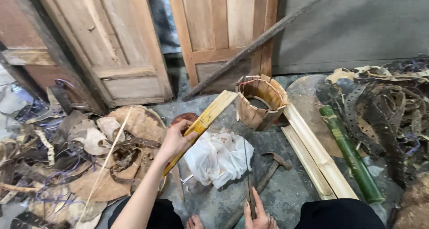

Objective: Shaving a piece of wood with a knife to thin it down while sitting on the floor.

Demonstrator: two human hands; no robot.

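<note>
Right hand [258, 215] at bottom edge, fingers closed on thin dark blade [249, 184], just right of white cloth [219, 157]. Left of cloth: left hand [175, 140] clamped on split bamboo slat [203, 121]. Beyond cloth: bamboo-strip basket [260, 101]; far right, green bamboo tube [351, 153].

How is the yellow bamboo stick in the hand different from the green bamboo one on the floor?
The split bamboo strip is pale yellow and flat; the green bamboo pole is round and whole. The left hand holds the strip up at a slant; the pole lies untouched on the floor. Both are long, straight bamboo.
</note>
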